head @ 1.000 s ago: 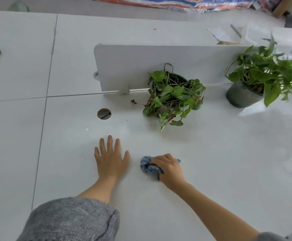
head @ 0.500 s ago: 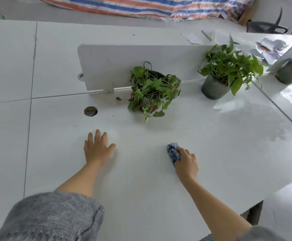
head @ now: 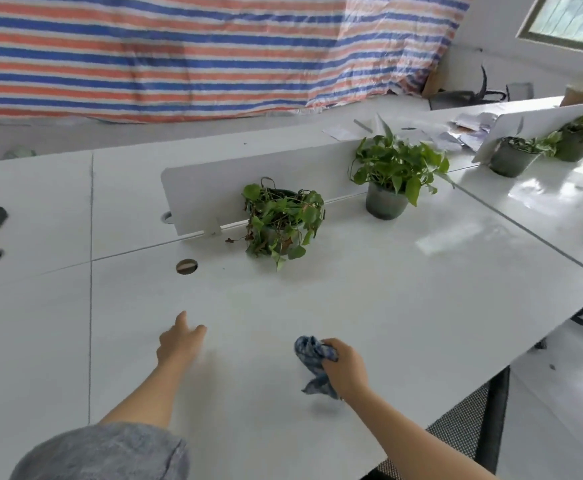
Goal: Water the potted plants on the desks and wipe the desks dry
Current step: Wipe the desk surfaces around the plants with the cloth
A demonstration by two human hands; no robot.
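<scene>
Currently gripped in right hand (head: 347, 370): cloth (head: 312, 358), bunched, fingers curled round its middle. Located over the near part of desk (head: 404, 306), right of centre, well short of plant (head: 281, 220). Judged lifted just off the surface, given the shadow beneath; probably between wiping strokes. Bunched to form a thick pad for pressing down. Long axis roughly front to back: wadded end pointing forward and slightly left, loose tail hanging back below the wrist.

Left hand (head: 179, 344) holding nothing, fingers loosely extended forward, probably placed as a brace while leaning; contact with desk not determinable owing to blur.

Plant and second plant (head: 395, 168) set back along divider (head: 214, 188), out of the wiping path. Sheen (head: 456, 239) at right of desk: wet film or window glare, not determinable.
</scene>
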